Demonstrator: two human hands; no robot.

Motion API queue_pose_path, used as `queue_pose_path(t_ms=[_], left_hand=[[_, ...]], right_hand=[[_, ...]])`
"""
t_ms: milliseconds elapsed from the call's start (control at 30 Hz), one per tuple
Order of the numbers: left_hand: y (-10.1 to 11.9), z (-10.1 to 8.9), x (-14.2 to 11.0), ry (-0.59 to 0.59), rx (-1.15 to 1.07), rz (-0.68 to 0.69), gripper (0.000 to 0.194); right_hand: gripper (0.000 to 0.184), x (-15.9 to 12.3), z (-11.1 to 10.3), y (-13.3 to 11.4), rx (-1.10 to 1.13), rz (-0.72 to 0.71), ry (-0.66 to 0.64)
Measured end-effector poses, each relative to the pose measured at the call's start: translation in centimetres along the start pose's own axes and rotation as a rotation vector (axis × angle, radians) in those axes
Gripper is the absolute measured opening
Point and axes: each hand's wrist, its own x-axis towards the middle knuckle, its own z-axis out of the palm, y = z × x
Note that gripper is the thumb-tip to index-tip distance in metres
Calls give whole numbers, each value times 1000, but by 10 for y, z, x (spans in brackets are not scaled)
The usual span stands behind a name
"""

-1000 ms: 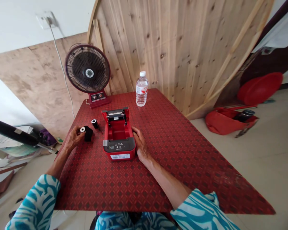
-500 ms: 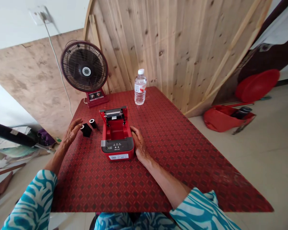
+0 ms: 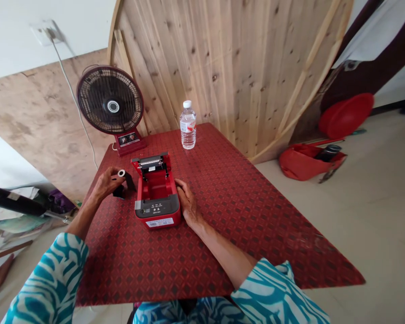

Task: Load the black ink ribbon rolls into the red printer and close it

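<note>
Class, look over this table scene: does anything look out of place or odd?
Yes: the red printer stands open with its paper bay empty and no lid in view, while a black roll sits outside it, at the left hand.

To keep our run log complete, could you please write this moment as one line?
left hand: holds black roll with white core | right hand: rests on open red printer
</note>
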Motion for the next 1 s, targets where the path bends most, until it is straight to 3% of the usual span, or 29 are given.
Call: queue_pose_path(t_ms=[200,300,433,533,767,1000], left_hand=[[22,-33,-39,44,-614,119,37],[43,-45,-60,14,-659,176,40],[81,-43,-75,-193,-457,327,49],[105,-29,-72,-287,-213,437,43],[134,9,-47,-383,324,437,32],[153,15,-34,-417,589,383,29]], right_hand=[[38,0,1,1,10,-6,7],[39,1,2,1,12,-15,13],[39,1,2,0,5,-18,9],[39,2,3,-2,-14,-23,17],[37,3,6,0,-10,-68,40],[36,4,5,-2,-26,-79,41]])
